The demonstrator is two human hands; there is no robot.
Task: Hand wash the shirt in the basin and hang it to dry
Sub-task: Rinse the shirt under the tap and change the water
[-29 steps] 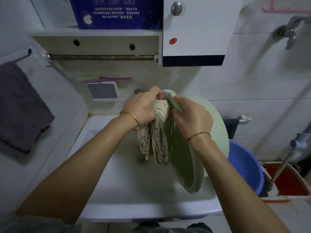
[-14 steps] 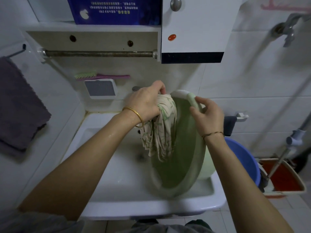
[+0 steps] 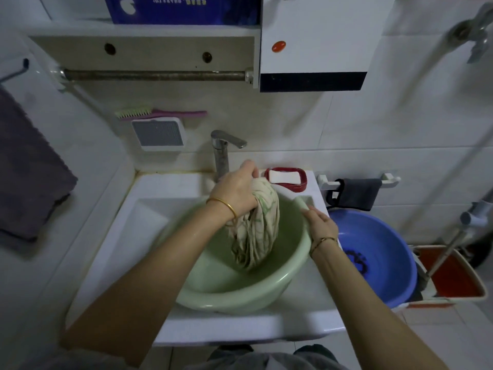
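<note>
the left hand (image 3: 236, 192) is clenched round the bunched top of the shirt (image 3: 256, 231), holding it up so the cloth hangs as a twisted rope down into the green basin (image 3: 240, 292). its lower end reaches the basin floor or hangs just above it; which cannot be told. the right hand (image 3: 320, 225) holds the basin's rim at about 2 o'clock, fingers curled over the lip, steadying it where it sits in the sink (image 3: 149, 209). whether any water lies in the basin is not clear.

the shirt looks soaked: it clings to itself in folds and droops straight down, so it is likely a good deal heavier than dry cloth, wholly limp, and apt to drip. it should not slip much (a wet woven cloth grips skin well), but a one-handed hold at one end lets the rest swing and stretch. for wringing, the better hold would be both hands on the rope, one near the top at 12 o'clock and one near the hanging end at 6 o'clock, twisting against each other over the basin. for hanging, the shoulders or collar are the places to take.

the tap (image 3: 221, 153) stands at 12 o'clock from the basin, soap (image 3: 284, 177) at 1 o'clock, a blue tub (image 3: 386, 276) at 3 o'clock, and a rod (image 3: 154, 75) runs along the wall above.
</note>
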